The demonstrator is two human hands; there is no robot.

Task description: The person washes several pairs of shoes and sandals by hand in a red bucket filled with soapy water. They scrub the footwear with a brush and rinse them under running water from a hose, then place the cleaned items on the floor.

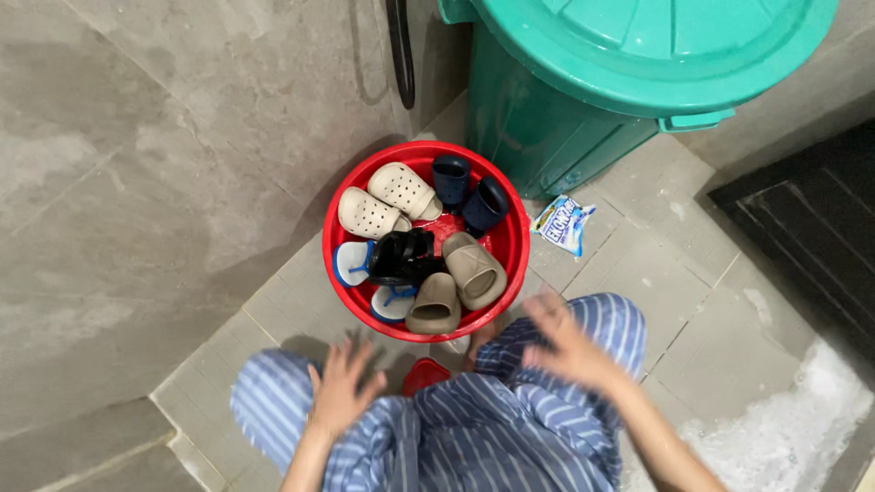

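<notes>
A red plastic basin (334,239) stands on the tiled floor and holds several shoes: two cream clogs (383,202), two dark blue slippers (471,193), a black sandal (404,256), two tan slides (458,281) and white-and-blue flip-flops (351,261). My left hand (342,390) hovers with fingers spread over my left knee, below the basin. My right hand (563,342) is blurred, fingers apart, above my right knee near the basin's lower right rim. Neither hand holds anything. I wear blue striped trousers (474,428).
A large green lidded bin (602,73) stands behind the basin. A small blue-and-white sachet (563,223) lies on the tiles to the right. A small red object (425,373) shows between my knees. White foam (784,428) covers the floor at the lower right. A grey wall is on the left.
</notes>
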